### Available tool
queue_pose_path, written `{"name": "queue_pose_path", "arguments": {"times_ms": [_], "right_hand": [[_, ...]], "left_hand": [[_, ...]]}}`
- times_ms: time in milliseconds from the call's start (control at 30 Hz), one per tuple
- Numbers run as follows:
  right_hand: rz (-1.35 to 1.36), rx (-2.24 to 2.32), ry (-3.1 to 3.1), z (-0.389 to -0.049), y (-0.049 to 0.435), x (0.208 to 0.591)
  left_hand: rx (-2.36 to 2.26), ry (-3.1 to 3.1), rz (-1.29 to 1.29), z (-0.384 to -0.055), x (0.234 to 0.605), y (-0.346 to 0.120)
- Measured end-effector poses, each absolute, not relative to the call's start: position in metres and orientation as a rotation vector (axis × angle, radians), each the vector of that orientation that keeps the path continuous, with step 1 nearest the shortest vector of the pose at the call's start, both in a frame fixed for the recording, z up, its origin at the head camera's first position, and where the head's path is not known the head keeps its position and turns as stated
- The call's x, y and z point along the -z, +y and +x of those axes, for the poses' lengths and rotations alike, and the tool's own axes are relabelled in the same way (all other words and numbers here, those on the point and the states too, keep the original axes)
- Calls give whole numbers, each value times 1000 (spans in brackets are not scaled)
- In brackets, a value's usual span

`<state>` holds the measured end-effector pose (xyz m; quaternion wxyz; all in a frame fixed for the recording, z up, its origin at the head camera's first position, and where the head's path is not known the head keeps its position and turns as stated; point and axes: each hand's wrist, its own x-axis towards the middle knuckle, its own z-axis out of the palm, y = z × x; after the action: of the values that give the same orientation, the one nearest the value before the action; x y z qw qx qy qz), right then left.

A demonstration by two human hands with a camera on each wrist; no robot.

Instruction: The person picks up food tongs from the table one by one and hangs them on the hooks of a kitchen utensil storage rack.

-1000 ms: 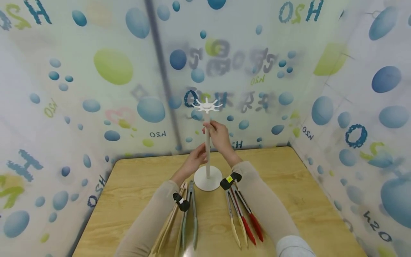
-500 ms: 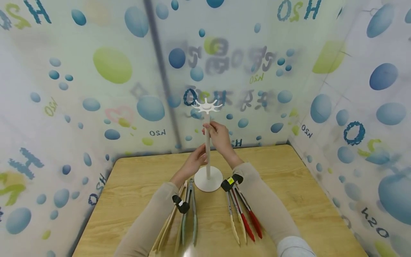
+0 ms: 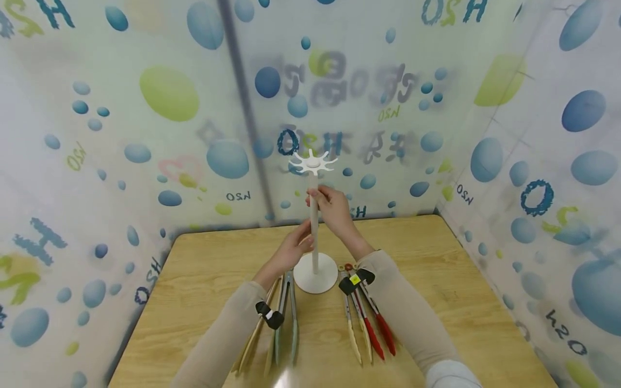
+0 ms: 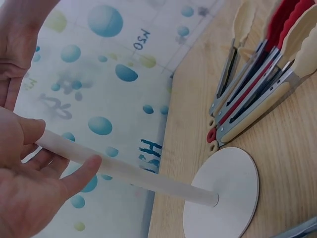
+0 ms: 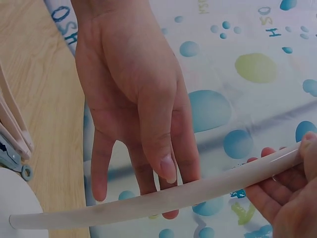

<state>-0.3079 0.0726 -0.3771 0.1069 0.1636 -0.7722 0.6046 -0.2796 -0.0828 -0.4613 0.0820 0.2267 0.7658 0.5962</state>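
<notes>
A white hook stand (image 3: pixel 314 215), a slim pole with a ring of curved hooks (image 3: pixel 314 163) on top, stands upright on its round base (image 3: pixel 303 280). My right hand (image 3: pixel 335 207) pinches the upper pole between thumb and fingers. Lower down, my left hand (image 3: pixel 291 250) lightly holds the pole, some fingers behind it and the thumb in front. In the left wrist view, the left hand (image 4: pixel 34 183) and the pole (image 4: pixel 133 173) show close up. The right wrist view has the left hand (image 5: pixel 143 94) in the middle and the right hand (image 5: pixel 297 198) at the right edge.
Red and cream tongs (image 3: pixel 375 323) lie right of the base, partly under the right sleeve. Grey-green tongs (image 3: pixel 294 323) and beige tongs (image 3: pixel 249 347) lie on the left. Patterned curtains (image 3: pixel 204 102) surround the wooden table (image 3: pixel 412 258) at its back and sides.
Both hands stay on the pole with almost the same hold. The right wrist has shifted slightly outward, showing the ring ends of the right tongs. The view has tilted down a little.
</notes>
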Motion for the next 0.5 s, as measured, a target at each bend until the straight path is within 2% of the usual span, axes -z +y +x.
{"name": "queue_pose_path", "arguments": {"times_ms": [500], "right_hand": [[514, -1808, -2312, -286, 81, 381]], "left_hand": [[-1773, 2318, 742, -253, 461, -79]]}}
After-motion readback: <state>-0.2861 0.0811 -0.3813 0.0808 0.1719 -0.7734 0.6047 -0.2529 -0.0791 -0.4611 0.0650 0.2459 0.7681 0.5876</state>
